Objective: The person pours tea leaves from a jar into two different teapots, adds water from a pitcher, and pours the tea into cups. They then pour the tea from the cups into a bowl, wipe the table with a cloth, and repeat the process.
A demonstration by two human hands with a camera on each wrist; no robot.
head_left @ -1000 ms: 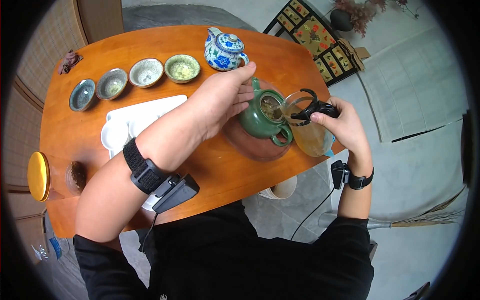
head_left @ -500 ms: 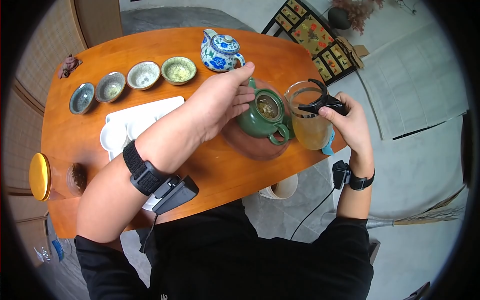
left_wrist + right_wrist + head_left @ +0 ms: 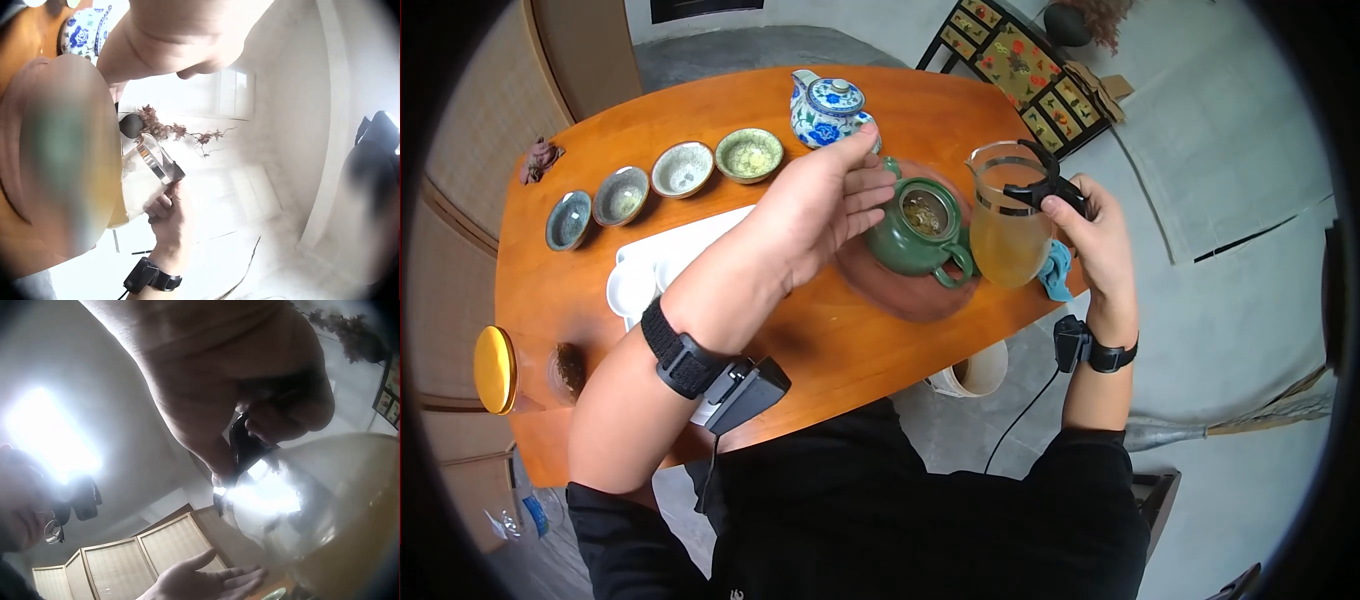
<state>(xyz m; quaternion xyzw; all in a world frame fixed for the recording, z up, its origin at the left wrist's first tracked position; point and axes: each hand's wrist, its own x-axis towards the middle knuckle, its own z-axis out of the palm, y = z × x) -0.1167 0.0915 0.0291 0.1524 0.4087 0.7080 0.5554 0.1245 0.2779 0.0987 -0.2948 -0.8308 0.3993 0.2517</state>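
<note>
My right hand (image 3: 1105,235) grips the black handle (image 3: 1055,188) of a glass jug (image 3: 1012,248), which stands nearly upright and holds cloudy yellow liquid. The jug is just right of a lidless green teapot (image 3: 908,245), whose strainer (image 3: 925,212) has wet tea leaves in it. Under the teapot lies a round reddish-brown tray (image 3: 890,297). My left hand (image 3: 835,205) reaches out on the teapot's other side, fingers extended and holding nothing, palm turned toward the pot. In the right wrist view the same left hand (image 3: 203,575) shows straight fingers beyond the jug.
A blue-and-white teapot (image 3: 828,115) stands behind my left hand. Several small bowls (image 3: 682,170) form a row at the back left, with a white tray (image 3: 685,235) before them. A blue cloth (image 3: 1056,272) lies beside the jug, and a bucket (image 3: 980,372) sits below the table edge.
The jug has gone from tilted over the green teapot's opening to nearly upright on its right. My left hand keeps its pose beside the teapot.
</note>
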